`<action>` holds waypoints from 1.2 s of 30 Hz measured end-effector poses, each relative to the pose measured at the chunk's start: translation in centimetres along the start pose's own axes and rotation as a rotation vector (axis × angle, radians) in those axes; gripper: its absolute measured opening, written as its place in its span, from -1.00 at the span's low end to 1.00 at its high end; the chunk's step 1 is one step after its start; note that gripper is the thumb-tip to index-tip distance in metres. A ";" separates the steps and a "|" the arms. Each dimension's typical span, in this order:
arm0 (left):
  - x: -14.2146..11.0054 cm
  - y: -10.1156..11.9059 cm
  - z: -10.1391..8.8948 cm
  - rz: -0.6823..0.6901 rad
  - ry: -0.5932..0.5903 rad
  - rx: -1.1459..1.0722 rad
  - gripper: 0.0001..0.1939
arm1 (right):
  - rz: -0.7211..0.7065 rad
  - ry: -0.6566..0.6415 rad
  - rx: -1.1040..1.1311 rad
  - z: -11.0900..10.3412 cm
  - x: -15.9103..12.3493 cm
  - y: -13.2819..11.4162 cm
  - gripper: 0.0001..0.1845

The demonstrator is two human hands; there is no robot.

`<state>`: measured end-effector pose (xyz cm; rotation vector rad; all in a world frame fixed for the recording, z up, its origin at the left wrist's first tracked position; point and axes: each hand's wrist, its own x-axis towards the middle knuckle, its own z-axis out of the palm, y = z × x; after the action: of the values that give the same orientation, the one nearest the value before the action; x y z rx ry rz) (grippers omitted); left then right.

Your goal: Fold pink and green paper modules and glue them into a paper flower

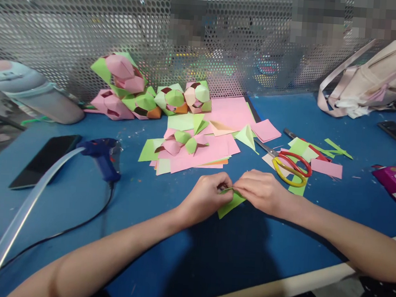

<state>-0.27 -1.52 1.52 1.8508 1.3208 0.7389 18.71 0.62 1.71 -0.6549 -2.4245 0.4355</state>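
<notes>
Left hand [208, 198] holds green paper [230, 207] over blue tabletop [147, 194], perforated panel [71, 26] behind.

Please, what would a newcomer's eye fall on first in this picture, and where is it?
Probably the pink-and-green folded paper shapes grouped at the back, left of centre, before the perforated panel. Then, front and centre, the left hand and right hand with a grip on green paper. The blue glue gun at left and the red-and-yellow-handled scissors at right also stand out.
</notes>
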 end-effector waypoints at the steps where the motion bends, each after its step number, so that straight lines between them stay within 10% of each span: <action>1: 0.0 0.1 -0.1 -0.004 0.024 -0.003 -0.94 | 0.034 0.035 0.032 0.0 0.0 -0.1 -0.77; 11: 1.0 -0.5 0.3 -0.164 0.241 -0.484 -0.85 | 0.443 0.101 0.174 0.4 0.5 -1.3 -0.72; 36: 0.5 -0.9 1.6 -0.137 0.200 -0.494 -0.88 | 0.356 0.303 0.225 1.3 0.5 -1.2 -0.92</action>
<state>0.63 -1.25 -0.13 1.3087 1.2342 1.0859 17.09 -0.29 1.44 -0.9780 -1.9434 0.6868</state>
